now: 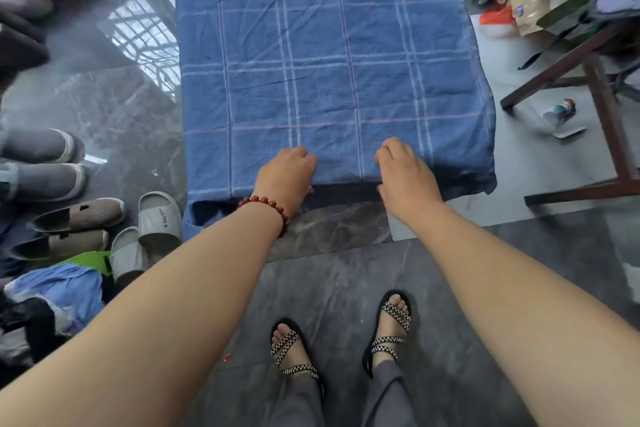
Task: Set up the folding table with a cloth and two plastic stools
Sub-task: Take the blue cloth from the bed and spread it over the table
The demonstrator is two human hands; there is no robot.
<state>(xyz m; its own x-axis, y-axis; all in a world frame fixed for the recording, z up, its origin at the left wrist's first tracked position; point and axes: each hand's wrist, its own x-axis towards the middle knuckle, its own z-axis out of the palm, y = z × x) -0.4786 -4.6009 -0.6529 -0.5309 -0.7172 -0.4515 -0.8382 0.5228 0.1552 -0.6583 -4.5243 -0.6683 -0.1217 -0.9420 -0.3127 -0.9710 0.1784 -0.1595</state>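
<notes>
Glossy grey floor (121, 121); dark wooden frame (611, 121).

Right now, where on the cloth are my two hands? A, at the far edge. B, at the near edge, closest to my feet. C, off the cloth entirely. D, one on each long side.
B: the left hand and the right hand both grip the near edge of the blue checked cloth, fingers curled on top and thumbs below the hem.
</notes>
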